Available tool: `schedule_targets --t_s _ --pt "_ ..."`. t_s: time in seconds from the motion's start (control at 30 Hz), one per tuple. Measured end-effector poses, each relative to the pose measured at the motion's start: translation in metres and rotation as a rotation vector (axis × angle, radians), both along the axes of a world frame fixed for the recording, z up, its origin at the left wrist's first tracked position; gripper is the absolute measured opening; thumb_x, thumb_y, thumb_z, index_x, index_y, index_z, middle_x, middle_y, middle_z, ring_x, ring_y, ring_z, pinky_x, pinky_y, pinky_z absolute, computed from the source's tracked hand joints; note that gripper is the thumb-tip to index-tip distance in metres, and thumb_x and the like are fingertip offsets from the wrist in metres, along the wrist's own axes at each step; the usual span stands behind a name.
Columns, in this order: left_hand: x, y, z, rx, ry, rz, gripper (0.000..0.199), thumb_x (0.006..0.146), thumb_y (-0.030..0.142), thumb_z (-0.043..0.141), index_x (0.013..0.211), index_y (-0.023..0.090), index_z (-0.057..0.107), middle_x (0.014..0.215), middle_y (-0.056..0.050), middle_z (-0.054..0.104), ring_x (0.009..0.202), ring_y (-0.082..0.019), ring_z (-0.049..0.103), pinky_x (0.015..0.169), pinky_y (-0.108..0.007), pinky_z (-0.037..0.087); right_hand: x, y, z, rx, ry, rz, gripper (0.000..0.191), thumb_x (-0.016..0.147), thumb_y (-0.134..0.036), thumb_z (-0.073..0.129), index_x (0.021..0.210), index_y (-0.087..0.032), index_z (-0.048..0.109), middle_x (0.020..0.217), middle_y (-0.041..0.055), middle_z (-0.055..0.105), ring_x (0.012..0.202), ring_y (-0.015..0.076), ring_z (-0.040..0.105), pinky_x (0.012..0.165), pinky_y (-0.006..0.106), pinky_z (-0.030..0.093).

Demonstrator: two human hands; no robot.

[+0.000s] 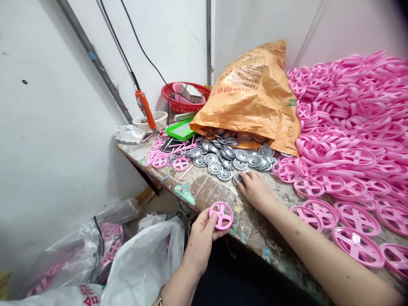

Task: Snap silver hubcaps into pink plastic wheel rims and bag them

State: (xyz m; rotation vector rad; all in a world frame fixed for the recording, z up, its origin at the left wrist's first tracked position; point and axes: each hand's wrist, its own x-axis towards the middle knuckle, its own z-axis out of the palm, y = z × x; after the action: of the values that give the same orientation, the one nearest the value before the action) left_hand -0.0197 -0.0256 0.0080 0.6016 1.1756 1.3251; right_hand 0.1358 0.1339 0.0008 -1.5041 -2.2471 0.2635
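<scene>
At table edge, pink wheel, face toward camera, in closed left hand; right hand, grip unclear

Ahead of my left hand I have bare desk up to the grey discs; the orange sack blocks beyond, pink wheels rightward.

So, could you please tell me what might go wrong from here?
The left hand holds a pink wheel by the edge of the table; a slip could drop it. Silver discs lie loosely piled at the mouth of the orange sack, so the right hand, at the pile's front, might set some sliding. The high heap of pink wheels may slump.
</scene>
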Motion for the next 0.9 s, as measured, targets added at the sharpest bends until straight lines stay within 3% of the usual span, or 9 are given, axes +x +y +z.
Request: schedule_targets --t_s 0.1,0.17,0.27,0.37,0.43,0.57,0.63,0.77,0.9 --pt "0.001 0.000 0.002 0.027 -0.052 0.011 0.032 0.082 0.036 0.059 0.105 0.015 0.063 0.105 -0.009 0.067 0.090 -0.020 0.064 0.081 -0.036 0.054 0.002 -0.010 0.016 -0.053 0.048 -0.044 0.035 0.089 -0.028 0.034 0.100 -0.012 0.063 0.084 0.0152 0.065 0.084 0.0274 0.060 0.077 0.041 0.045" --pt "0.004 0.001 0.005 0.043 -0.070 0.028 0.032 0.080 0.036 0.061 0.106 0.017 0.063 0.105 -0.009 0.067 0.091 -0.020 0.064 0.082 -0.037 0.053 0.003 -0.033 0.028 -0.114 0.122 -0.021 0.038 0.092 -0.031 0.030 0.108 -0.014 0.060 0.079 0.0104 0.066 0.075 0.0234 0.062 0.069 0.037 0.048" --pt "0.009 -0.001 0.009 0.081 -0.091 0.009 0.034 0.080 0.034 0.061 0.111 0.019 0.062 0.107 -0.008 0.067 0.095 -0.021 0.063 0.083 -0.036 0.053 0.002 -0.077 0.036 -0.210 0.355 0.131 0.037 0.090 -0.035 0.039 0.120 -0.024 0.055 0.091 0.0056 0.066 0.083 0.0199 0.062 0.073 0.034 0.050" --pt "0.013 -0.005 0.013 0.136 -0.085 -0.053 0.034 0.083 0.030 0.058 0.116 0.021 0.060 0.114 -0.007 0.065 0.103 -0.023 0.060 0.085 -0.036 0.052 -0.001 -0.106 0.034 -0.194 0.517 0.220 0.035 0.085 -0.034 0.049 0.115 -0.025 0.062 0.089 0.0067 0.061 0.085 0.0199 0.059 0.078 0.036 0.049" --pt "0.014 -0.008 0.016 0.160 -0.062 -0.099 0.033 0.083 0.028 0.057 0.116 0.023 0.061 0.116 -0.005 0.064 0.105 -0.023 0.059 0.085 -0.036 0.053 0.000 -0.112 0.034 -0.227 0.578 0.201 0.035 0.082 -0.035 0.054 0.114 -0.024 0.064 0.088 0.0065 0.059 0.084 0.0195 0.057 0.077 0.036 0.048" --pt "0.012 -0.014 0.020 0.155 0.042 -0.167 0.032 0.082 0.029 0.058 0.114 0.025 0.063 0.115 -0.002 0.065 0.098 -0.022 0.061 0.082 -0.035 0.054 0.007 -0.112 0.039 -0.548 0.669 0.277 0.024 0.081 -0.036 0.056 0.097 -0.023 0.068 0.087 0.0033 0.064 0.086 0.0189 0.060 0.079 0.032 0.048" --pt "0.013 -0.018 0.019 0.136 0.106 -0.168 0.032 0.083 0.030 0.058 0.113 0.023 0.064 0.111 -0.003 0.067 0.094 -0.022 0.063 0.081 -0.035 0.055 0.009 -0.114 0.039 -0.623 0.674 0.267 0.021 0.081 -0.036 0.055 0.087 -0.020 0.067 0.080 0.0021 0.065 0.081 0.0188 0.061 0.075 0.031 0.048" --pt "0.019 -0.026 0.012 0.088 0.202 -0.154 0.034 0.086 0.036 0.051 0.115 0.024 0.061 0.111 -0.004 0.067 0.094 -0.023 0.063 0.080 -0.035 0.055 0.006 -0.127 0.029 -0.577 0.636 0.196 0.026 0.085 -0.041 0.047 0.083 -0.019 0.061 0.078 0.0023 0.063 0.075 0.0174 0.059 0.069 0.029 0.047" --pt "0.026 -0.030 0.009 0.092 0.424 -0.137 0.035 0.086 0.040 0.048 0.114 0.025 0.063 0.110 -0.003 0.068 0.106 -0.025 0.059 0.086 -0.032 0.052 -0.005 -0.141 0.028 -0.404 0.397 0.153 0.043 0.091 -0.045 0.029 0.064 -0.020 0.051 0.064 0.0020 0.056 0.062 0.0163 0.054 0.061 0.029 0.043"
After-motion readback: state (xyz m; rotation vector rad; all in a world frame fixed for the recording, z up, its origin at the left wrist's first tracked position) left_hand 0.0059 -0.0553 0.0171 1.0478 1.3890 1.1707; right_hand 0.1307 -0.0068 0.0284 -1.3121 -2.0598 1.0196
